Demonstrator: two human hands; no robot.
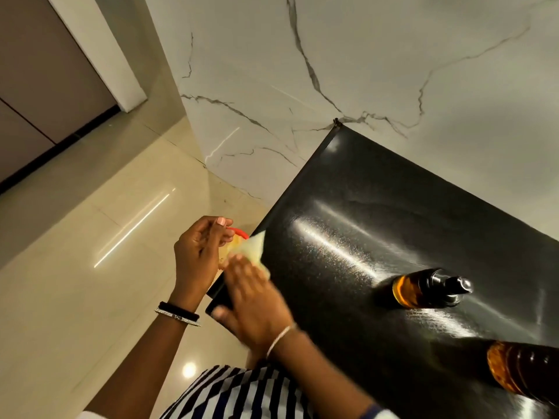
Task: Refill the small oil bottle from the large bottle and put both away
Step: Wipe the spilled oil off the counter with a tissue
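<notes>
Yellow cloth (pixel 252 247) at lower centre: left hand (pixel 198 252) upright, curled fingers gripping it; right hand (pixel 257 300), fingers straight, presses it.

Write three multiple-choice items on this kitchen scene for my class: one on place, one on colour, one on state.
1. Where is the small bottle? A. on the floor B. on the black counter C. in a hand
2. What colour is the cloth? A. yellow B. blue C. black
3. How is the small bottle's top? A. uncapped B. black cap fitted C. wrapped in cloth
Answers: 1 B, it stands on the counter's surface; 2 A, it shows pale yellow at the counter's edge; 3 B, the black cap sits on its neck.
</notes>
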